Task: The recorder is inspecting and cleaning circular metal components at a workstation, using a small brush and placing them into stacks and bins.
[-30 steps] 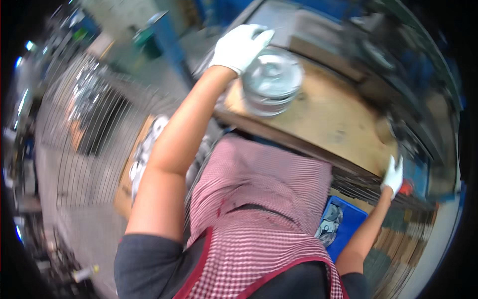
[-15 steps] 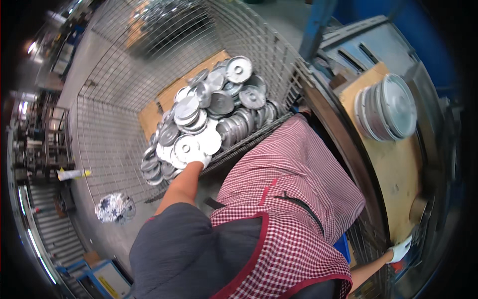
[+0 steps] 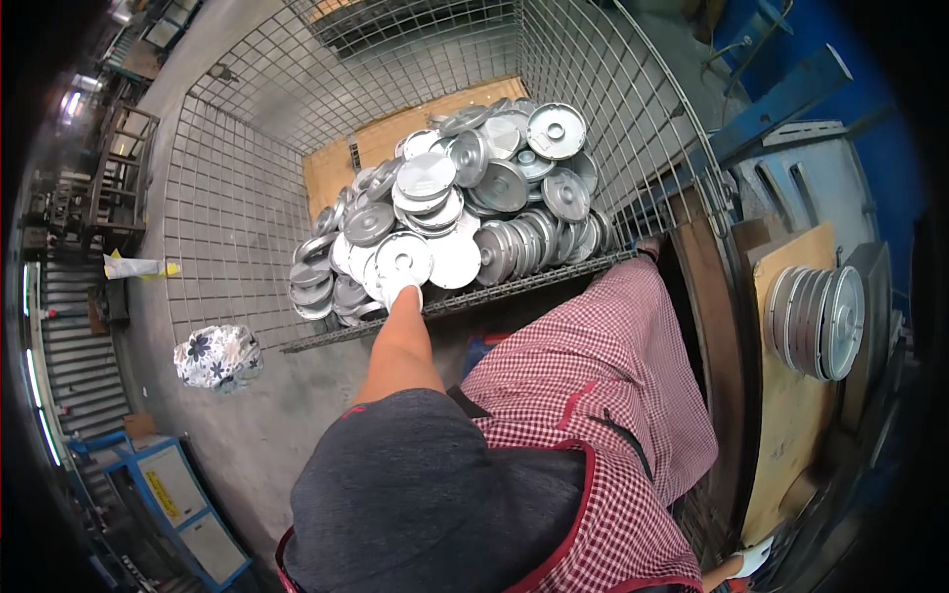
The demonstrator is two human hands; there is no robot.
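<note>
My left hand (image 3: 401, 291), in a white glove, is at the near rim of a round silvery metal disc (image 3: 404, 259) with a raised centre. Its fingers appear closed on that rim, partly lost against the bright metal. The disc lies on the front of a heap of similar discs (image 3: 499, 185) inside a wire mesh cage (image 3: 232, 188). Far off to the lower right, my right hand (image 3: 754, 559), also gloved, has its fingers stretched out beside the near end of a wooden board (image 3: 791, 435). Nothing shows in it.
A stack of metal discs (image 3: 816, 321) stands on the board at right, beside a dark brown beam (image 3: 714, 366). The cage's front edge runs between me and the heap. A flowered cloth bundle (image 3: 217, 358) is outside the cage at left, and a blue-framed cabinet (image 3: 178, 489) stands lower left.
The view has swung, so the cage and the disc stack sit differently in it. My left hand stays at the front of the heap; my right hand now shows nearer the lower edge.
</note>
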